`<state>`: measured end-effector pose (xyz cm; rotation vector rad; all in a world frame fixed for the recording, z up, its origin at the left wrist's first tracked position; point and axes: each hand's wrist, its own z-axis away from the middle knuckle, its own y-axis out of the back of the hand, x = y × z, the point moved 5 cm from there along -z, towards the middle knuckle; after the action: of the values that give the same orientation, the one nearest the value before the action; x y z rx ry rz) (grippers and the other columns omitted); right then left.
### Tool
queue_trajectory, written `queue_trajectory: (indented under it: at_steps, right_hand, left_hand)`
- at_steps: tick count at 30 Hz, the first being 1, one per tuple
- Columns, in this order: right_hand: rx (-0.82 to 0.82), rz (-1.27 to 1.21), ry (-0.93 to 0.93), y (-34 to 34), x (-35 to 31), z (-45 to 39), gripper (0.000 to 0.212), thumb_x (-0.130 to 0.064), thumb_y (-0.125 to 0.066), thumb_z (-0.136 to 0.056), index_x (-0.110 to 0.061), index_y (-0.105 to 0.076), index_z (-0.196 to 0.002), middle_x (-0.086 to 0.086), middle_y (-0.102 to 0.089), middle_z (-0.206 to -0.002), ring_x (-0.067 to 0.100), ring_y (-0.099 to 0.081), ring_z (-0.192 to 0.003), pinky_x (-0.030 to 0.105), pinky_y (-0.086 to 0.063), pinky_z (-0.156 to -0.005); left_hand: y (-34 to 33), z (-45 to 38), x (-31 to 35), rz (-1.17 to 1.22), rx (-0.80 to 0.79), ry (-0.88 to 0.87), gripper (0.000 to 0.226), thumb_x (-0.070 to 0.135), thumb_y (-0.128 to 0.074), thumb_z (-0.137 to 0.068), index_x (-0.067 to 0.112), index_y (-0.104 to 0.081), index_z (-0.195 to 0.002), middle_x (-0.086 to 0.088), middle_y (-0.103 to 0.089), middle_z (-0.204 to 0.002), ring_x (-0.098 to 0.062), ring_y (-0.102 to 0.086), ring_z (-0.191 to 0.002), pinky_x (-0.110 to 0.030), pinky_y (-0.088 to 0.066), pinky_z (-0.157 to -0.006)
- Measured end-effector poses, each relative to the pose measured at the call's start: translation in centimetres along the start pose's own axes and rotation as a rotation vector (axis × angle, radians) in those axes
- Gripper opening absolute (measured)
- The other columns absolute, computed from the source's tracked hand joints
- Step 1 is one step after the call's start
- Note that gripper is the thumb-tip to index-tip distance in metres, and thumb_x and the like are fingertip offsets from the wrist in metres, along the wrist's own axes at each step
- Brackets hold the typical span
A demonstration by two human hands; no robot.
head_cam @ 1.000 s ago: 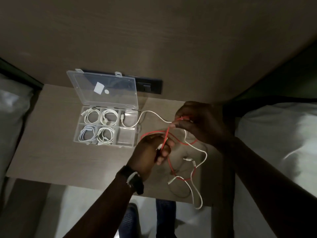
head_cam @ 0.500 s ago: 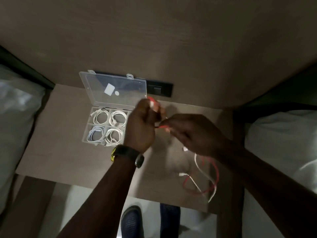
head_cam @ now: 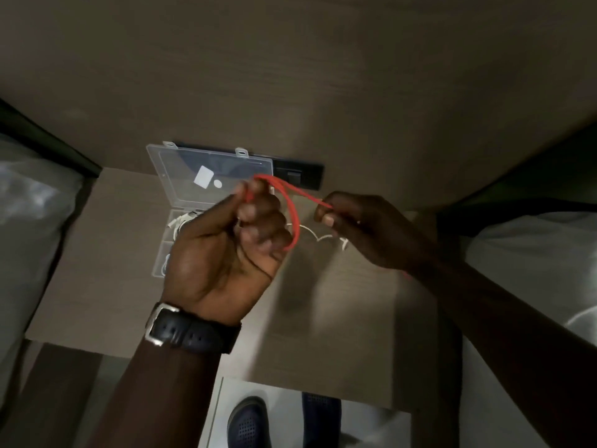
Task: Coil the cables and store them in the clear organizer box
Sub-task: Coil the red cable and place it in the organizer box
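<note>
My left hand [head_cam: 226,247] is raised close to the camera in a fist, gripping a loop of the red cable [head_cam: 292,218]. To its right, my right hand [head_cam: 365,227] pinches the same red cable between thumb and fingers and holds it taut. The clear organizer box [head_cam: 206,176] stands open behind my left hand, lid upright; its compartments are mostly hidden, with white coiled cables [head_cam: 182,221] showing at the left. A loose white cable [head_cam: 319,236] lies on the table between my hands.
The small wooden table [head_cam: 97,270] stands against a wood-panelled wall with a black socket strip [head_cam: 298,176]. White bedding lies at both sides [head_cam: 29,221] [head_cam: 533,270]. My shoes [head_cam: 248,421] show on the floor below the table's front edge.
My left hand rose nearer the camera and now covers most of the box. A loop of red cable now hangs from it, and my right hand has pulled the cable out to the right.
</note>
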<state>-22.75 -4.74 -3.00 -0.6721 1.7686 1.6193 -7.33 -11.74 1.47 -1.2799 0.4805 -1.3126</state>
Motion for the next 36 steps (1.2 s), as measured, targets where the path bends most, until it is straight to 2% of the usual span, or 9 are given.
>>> queue_trajectory:
  at_steps: [5,9,11,13,16,20,28,33,36]
  right_hand:
    - [-0.080,-0.008,-0.135,-2.7,1.1,3.5,0.014,-0.024,-0.054,-0.101,-0.014,-0.062,-0.095,-0.002,-0.066,-0.071,0.013,-0.066,-0.067,0.044,-0.053,-0.068]
    - [-0.094,0.085,0.078,-2.4,-2.2,4.7,0.027,-0.034,-0.048,-0.102,-0.020,-0.065,-0.117,-0.007,-0.068,-0.095,0.007,-0.064,-0.088,0.026,-0.051,-0.076]
    - [0.012,0.139,0.158,-0.6,-3.1,4.3,0.027,-0.032,-0.049,-0.101,-0.017,-0.068,-0.114,-0.006,-0.064,-0.090,0.009,-0.059,-0.083,0.026,-0.048,-0.072]
    - [0.124,0.191,0.169,1.4,-3.0,3.4,0.020,-0.027,-0.057,-0.099,-0.015,-0.072,-0.105,-0.003,-0.063,-0.085,0.017,-0.057,-0.079,0.033,-0.048,-0.071]
    - [0.155,0.312,0.059,2.9,-1.7,1.3,0.017,-0.030,-0.068,-0.093,-0.015,-0.075,-0.095,0.001,-0.068,-0.088,0.025,-0.059,-0.084,0.043,-0.048,-0.076]
    - [0.084,0.338,-0.059,1.2,-0.8,0.2,0.018,-0.033,-0.058,-0.098,-0.018,-0.068,-0.095,0.000,-0.070,-0.091,0.024,-0.063,-0.086,0.035,-0.046,-0.076]
    - [0.080,0.129,-0.120,-2.6,-1.9,2.6,0.014,-0.028,-0.056,-0.101,-0.020,-0.061,-0.090,-0.011,-0.053,-0.076,0.010,-0.054,-0.073,0.012,-0.032,-0.061]
    - [-0.126,0.282,0.024,-5.6,-3.0,4.9,0.009,-0.018,-0.062,-0.089,-0.022,-0.065,-0.096,-0.009,-0.067,-0.089,0.018,-0.058,-0.088,0.032,-0.047,-0.081]
    - [-0.176,0.371,-0.003,-4.8,-2.2,5.0,0.012,-0.019,-0.057,-0.083,-0.022,-0.064,-0.092,-0.007,-0.066,-0.088,0.022,-0.060,-0.087,0.037,-0.049,-0.083]
  left_hand:
    - [2.0,0.0,4.6,0.237,0.098,-0.434,0.025,0.011,-0.038,-0.100,0.008,-0.060,-0.091,-0.003,-0.070,-0.082,-0.015,-0.070,-0.079,-0.025,-0.055,-0.073]
    - [3.8,-0.7,4.4,-0.782,0.433,-0.774,0.024,0.005,-0.035,-0.102,0.013,-0.052,-0.087,-0.014,-0.063,-0.084,-0.030,-0.067,-0.085,-0.038,-0.055,-0.077]
    - [4.1,-1.3,1.2,-1.415,0.322,-0.651,0.019,0.006,-0.035,-0.100,0.012,-0.049,-0.089,-0.016,-0.062,-0.085,-0.033,-0.065,-0.083,-0.046,-0.053,-0.078]
    - [5.8,-1.3,-2.0,-1.652,0.215,-0.339,0.017,0.012,-0.039,-0.097,0.012,-0.052,-0.087,-0.008,-0.065,-0.077,-0.028,-0.064,-0.072,-0.046,-0.053,-0.071]
    - [6.7,-0.4,-4.5,-1.206,0.260,-0.036,0.022,0.021,-0.048,-0.090,0.008,-0.062,-0.079,0.001,-0.056,-0.056,-0.010,-0.048,-0.047,-0.023,-0.041,-0.046]
    - [5.0,0.7,-4.5,-0.779,0.316,-0.006,0.035,0.035,-0.055,-0.092,0.009,-0.063,-0.070,0.006,-0.032,-0.046,-0.008,-0.026,-0.039,-0.014,-0.023,-0.036]
    - [0.8,1.1,0.7,0.143,-0.003,-0.248,0.033,0.029,-0.027,-0.103,0.017,-0.055,-0.091,0.011,-0.046,-0.067,-0.002,-0.040,-0.055,-0.015,-0.034,-0.062]
    - [3.2,0.3,3.1,0.021,0.357,-0.539,0.024,0.016,-0.037,-0.103,0.014,-0.058,-0.091,0.002,-0.060,-0.082,-0.011,-0.062,-0.074,-0.020,-0.051,-0.071]
    - [4.0,1.0,3.6,-0.680,0.544,-0.845,0.016,0.011,-0.038,-0.103,0.008,-0.053,-0.097,-0.007,-0.062,-0.089,-0.025,-0.066,-0.085,-0.030,-0.051,-0.078]
